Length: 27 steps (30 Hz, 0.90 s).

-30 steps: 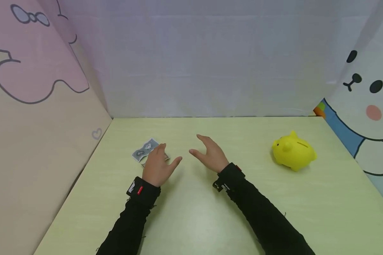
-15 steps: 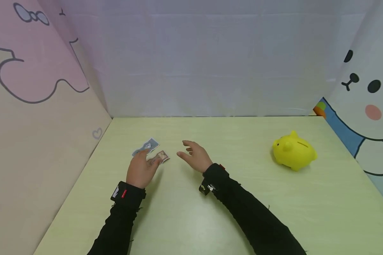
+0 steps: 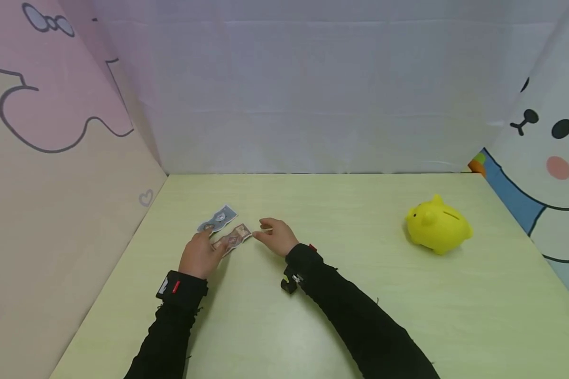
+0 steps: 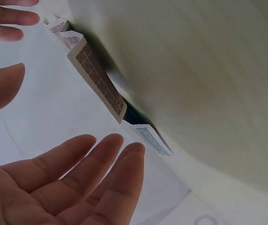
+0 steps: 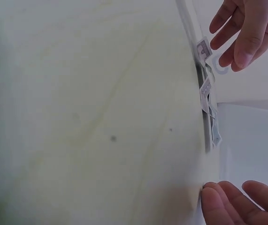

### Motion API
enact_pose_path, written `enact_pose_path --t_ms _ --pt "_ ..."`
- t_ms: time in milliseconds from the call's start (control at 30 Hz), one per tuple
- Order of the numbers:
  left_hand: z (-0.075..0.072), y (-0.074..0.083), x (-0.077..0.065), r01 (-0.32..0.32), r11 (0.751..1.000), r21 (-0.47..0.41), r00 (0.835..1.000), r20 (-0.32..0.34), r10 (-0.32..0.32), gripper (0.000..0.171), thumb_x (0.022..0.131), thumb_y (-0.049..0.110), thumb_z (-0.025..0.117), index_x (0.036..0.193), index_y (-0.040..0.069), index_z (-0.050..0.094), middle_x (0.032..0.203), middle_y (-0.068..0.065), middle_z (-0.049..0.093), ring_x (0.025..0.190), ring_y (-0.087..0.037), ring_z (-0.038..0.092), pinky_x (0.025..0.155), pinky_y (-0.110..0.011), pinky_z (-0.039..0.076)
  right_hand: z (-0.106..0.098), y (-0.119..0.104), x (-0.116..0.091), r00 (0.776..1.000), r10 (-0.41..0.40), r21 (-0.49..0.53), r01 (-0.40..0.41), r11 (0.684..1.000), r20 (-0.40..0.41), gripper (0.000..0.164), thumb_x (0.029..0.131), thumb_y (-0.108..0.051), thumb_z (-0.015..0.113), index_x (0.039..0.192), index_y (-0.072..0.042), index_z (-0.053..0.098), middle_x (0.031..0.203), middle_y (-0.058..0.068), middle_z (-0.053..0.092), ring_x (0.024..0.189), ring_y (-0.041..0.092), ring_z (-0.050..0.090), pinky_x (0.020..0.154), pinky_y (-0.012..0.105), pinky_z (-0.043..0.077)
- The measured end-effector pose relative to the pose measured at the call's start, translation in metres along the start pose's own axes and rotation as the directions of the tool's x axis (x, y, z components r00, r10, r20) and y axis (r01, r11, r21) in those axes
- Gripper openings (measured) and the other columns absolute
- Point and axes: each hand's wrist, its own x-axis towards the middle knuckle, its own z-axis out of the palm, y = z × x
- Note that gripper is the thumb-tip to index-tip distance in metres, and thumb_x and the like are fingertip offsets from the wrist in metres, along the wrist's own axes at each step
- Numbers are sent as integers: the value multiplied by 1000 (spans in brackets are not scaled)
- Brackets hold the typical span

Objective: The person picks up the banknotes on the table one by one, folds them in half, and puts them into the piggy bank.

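Observation:
A crumpled brown banknote (image 3: 233, 237) lies on the table, its near end standing up in the left wrist view. Just behind it is a creased blue-grey banknote (image 3: 221, 218). My left hand (image 3: 200, 256) is at the near left ends of both notes; in the left wrist view its fingers (image 4: 101, 164) and thumb are spread, with a gap between them and the paper. At the brown note's right end is my right hand (image 3: 278, 238), fingers bent loosely. The right wrist view has its thumb apart from its fingers (image 5: 223, 201), nothing visible between them.
A yellow piggy bank (image 3: 438, 225) with a slot on top stands on the right side of the table (image 3: 341, 295). Cloth with cartoon prints (image 3: 545, 173) hangs along the table's sides, and a plain pale curtain (image 3: 289, 89) closes off the back.
The left hand has drawn back left and toward me, uncovering the brown note. My right hand has moved left to the note's right end. The banknotes and piggy bank have stayed put.

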Motion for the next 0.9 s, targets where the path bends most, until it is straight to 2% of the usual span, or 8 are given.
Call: enact_pose_path --t_ms 133,267,500,633,733,900 --pt "0 -2 0 12 1000 -6 999 37 -12 58 94 29 64 130 -14 52 115 -33 62 101 -42 62 85 -54 50 7 -1 7 1000 8 -44 -9 999 -23 50 99 -23 59 141 2 48 135 20 58 123 34 58 100 41 50" --pt "-2 -1 0 24 1000 -3 998 52 -24 56 93 26 66 129 -14 53 117 -33 62 103 -41 62 87 -54 49 13 -8 14 999 2 -117 -8 993 -50 48 97 -22 61 137 4 53 124 21 64 117 34 61 99 42 50" --pt "-1 2 2 43 999 -15 995 89 -41 52 92 26 67 125 -13 55 101 -25 65 81 -31 58 69 -43 47 21 -14 22 996 25 -239 -44 970 -82 47 96 -24 63 134 2 57 116 18 69 109 30 64 95 40 52" --pt "1 2 4 57 998 -19 994 92 -55 58 89 25 70 129 -13 53 114 -30 63 96 -38 62 81 -50 51 24 -15 24 995 36 -232 -58 971 -98 45 95 -24 65 132 1 58 112 18 69 104 30 65 91 40 52" --pt "3 1 7 64 998 -13 994 87 -62 59 89 24 71 130 -14 52 123 -32 60 110 -43 60 91 -55 49 24 -15 25 994 40 -219 -62 974 -103 44 94 -22 66 130 1 59 109 18 70 101 30 65 88 39 52" --pt "4 -1 8 39 999 -10 997 71 -38 51 89 18 70 125 -15 55 114 -31 63 103 -42 62 86 -54 50 26 -14 25 992 50 -208 -74 975 -117 41 93 -20 67 128 1 61 107 17 71 99 29 66 83 35 53"
